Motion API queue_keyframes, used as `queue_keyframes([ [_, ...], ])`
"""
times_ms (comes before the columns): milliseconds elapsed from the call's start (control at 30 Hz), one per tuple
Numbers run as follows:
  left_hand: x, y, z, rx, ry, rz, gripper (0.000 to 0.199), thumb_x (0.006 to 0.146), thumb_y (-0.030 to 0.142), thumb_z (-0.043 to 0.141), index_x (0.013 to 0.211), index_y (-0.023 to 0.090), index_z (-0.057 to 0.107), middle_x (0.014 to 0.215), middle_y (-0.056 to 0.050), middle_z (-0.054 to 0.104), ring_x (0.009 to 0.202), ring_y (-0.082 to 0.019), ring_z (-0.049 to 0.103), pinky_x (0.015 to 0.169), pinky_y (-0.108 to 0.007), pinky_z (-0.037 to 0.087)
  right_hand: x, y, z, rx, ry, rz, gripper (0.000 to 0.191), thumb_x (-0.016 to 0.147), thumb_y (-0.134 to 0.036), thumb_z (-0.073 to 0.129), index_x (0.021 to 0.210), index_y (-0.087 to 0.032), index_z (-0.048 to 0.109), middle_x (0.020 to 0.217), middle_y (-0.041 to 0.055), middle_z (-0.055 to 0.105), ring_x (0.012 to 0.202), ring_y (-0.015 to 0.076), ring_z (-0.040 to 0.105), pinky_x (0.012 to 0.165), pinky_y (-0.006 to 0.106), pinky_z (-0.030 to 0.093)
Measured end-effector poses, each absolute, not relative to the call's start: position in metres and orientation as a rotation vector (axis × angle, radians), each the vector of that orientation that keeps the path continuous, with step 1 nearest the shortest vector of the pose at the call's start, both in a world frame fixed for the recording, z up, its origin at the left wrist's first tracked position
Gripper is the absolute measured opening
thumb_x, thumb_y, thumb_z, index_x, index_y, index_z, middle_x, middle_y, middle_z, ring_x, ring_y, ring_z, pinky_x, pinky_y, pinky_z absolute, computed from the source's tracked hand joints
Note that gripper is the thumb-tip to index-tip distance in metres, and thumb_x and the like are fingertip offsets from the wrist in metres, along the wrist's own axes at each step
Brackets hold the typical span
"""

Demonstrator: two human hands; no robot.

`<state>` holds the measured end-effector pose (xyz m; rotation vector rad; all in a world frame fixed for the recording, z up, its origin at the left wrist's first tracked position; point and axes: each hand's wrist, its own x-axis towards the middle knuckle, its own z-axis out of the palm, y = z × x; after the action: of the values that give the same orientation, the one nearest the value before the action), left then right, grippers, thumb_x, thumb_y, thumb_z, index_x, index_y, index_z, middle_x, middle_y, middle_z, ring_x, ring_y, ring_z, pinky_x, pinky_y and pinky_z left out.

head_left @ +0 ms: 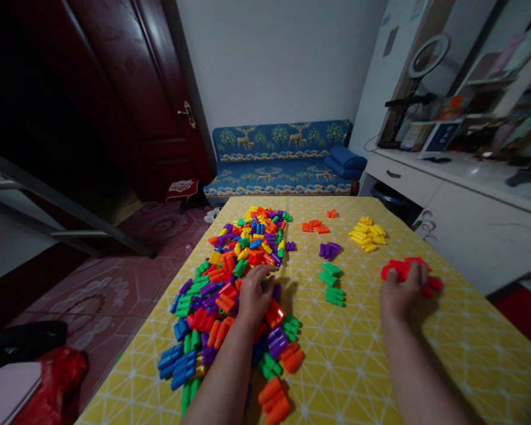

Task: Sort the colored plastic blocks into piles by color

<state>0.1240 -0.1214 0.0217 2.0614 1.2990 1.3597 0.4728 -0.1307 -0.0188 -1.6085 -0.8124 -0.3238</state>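
Note:
A large mixed heap of plastic building blocks (221, 274) in red, orange, yellow, green, blue and purple covers the table's left side. Just over the heap's right edge, my left hand (255, 295) is curved, thumb and fingers apart, with nothing visible between them. At the right, my right hand (400, 289) has its thumb and fingers around red blocks (402, 268) on a small red pile; its fingertips are partly hidden. Separate groups lie between and beyond my hands: green blocks (331, 283), purple blocks (330, 251), yellow blocks (367, 234) and orange blocks (315, 226).
The table has a yellow patterned cloth (336, 366). Behind it stands a blue sofa (274, 171) with a deer pattern. A white cabinet (469, 218) is along the right side, and a dark red door (146, 88) and metal ladder (66, 206) are to the left.

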Motion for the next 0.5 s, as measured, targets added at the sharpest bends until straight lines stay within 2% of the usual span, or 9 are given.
queue_keyframes([
  [100, 0.122, -0.121, 0.023, 2.067, 1.399, 1.404, 0.029, 0.081, 0.010, 0.054, 0.105, 0.021, 0.067, 0.108, -0.007, 0.069, 0.104, -0.021, 0.063, 0.093, -0.036, 0.051, 0.449, -0.135, -0.005, -1.579, -0.875, -0.427, 0.049, 0.082, -0.028, 0.054, 0.129, -0.012, 0.054, 0.148, 0.0204, 0.040, 0.140, 0.0333, 0.034, 0.110, 0.056, 0.031],
  [200, 0.122, -0.122, 0.024, 2.163, 1.561, 1.239, 0.042, 0.075, 0.013, 0.059, 0.116, 0.022, 0.065, 0.119, -0.010, 0.065, 0.113, -0.026, 0.059, 0.099, -0.042, 0.047, 0.419, -0.140, 0.012, -1.415, -1.062, -0.419, 0.043, 0.086, -0.027, 0.053, 0.127, -0.015, 0.055, 0.142, 0.0185, 0.047, 0.134, 0.0293, 0.042, 0.107, 0.054, 0.037],
  [333, 0.125, -0.127, 0.029, 2.303, 1.737, 0.845, 0.056, 0.067, 0.018, 0.064, 0.123, 0.021, 0.064, 0.130, -0.013, 0.061, 0.119, -0.033, 0.055, 0.103, -0.048, 0.041, 0.376, -0.148, 0.026, -1.232, -1.283, -0.185, 0.030, 0.091, -0.025, 0.050, 0.118, -0.019, 0.062, 0.130, 0.0156, 0.056, 0.119, 0.0256, 0.057, 0.089, 0.044, 0.054],
  [500, 0.126, -0.131, 0.037, 2.358, 1.745, 0.663, 0.052, 0.067, 0.021, 0.063, 0.118, 0.026, 0.067, 0.127, -0.007, 0.064, 0.116, -0.030, 0.056, 0.101, -0.044, 0.039, 0.336, -0.157, 0.027, -1.071, -1.594, 0.114, 0.020, 0.093, -0.022, 0.051, 0.102, -0.021, 0.069, 0.100, 0.0096, 0.069, 0.094, 0.0193, 0.066, 0.077, 0.032, 0.056],
])
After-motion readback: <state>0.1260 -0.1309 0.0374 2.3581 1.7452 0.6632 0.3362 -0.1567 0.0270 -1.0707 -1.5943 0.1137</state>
